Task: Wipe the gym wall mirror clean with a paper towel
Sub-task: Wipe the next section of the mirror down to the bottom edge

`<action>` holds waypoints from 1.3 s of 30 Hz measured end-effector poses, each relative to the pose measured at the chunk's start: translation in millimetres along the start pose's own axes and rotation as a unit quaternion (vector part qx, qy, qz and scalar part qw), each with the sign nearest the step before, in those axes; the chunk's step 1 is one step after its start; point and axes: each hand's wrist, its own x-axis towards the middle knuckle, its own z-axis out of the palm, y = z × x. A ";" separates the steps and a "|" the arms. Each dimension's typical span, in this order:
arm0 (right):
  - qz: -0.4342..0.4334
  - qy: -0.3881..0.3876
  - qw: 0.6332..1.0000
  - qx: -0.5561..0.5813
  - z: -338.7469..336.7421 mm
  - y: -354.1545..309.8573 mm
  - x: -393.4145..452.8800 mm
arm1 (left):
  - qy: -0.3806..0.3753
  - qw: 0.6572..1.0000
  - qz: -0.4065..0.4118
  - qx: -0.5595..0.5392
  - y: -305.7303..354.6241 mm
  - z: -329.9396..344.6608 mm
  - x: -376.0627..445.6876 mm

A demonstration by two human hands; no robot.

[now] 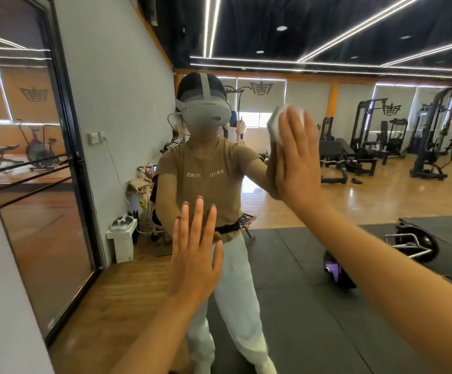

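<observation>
Both flat hands are pressed on the large reflective glass wall mirror [327, 238]: right hand [296, 157], fingers straight, pins the white folded paper towel [280, 122] at one o'clock; left hand [193, 255], empty and spread, braces at seven. Even pressure and overlapping strokes should be used.

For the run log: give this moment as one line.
right hand presses paper towel on mirror | left hand flat on glass

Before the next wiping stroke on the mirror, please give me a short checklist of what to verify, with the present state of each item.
1. Paper towel lies under the right hand: ok.
2. Right hand presses it flat on the mirror, fingers straight: ok.
3. Left hand flat on the glass as a brace: ok, though it may leave prints.
4. Towel still clean enough: cannot tell.
5. Streaks on the glass ahead: cannot tell.
</observation>
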 end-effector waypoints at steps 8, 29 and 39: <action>-0.245 -0.213 0.943 -0.073 -10.1 25.0 -214.8 | 0.016 1.000 -0.024 0.008 7.8 11.6 0.6; -0.042 -0.030 0.999 -0.001 -43.0 96.7 -34.2 | 0.012 0.988 -0.139 -0.068 132.8 54.0 -3.3; -0.309 -0.209 0.924 -0.086 -48.0 112.6 -231.8 | -0.004 0.991 -0.132 -0.002 120.1 63.8 -10.3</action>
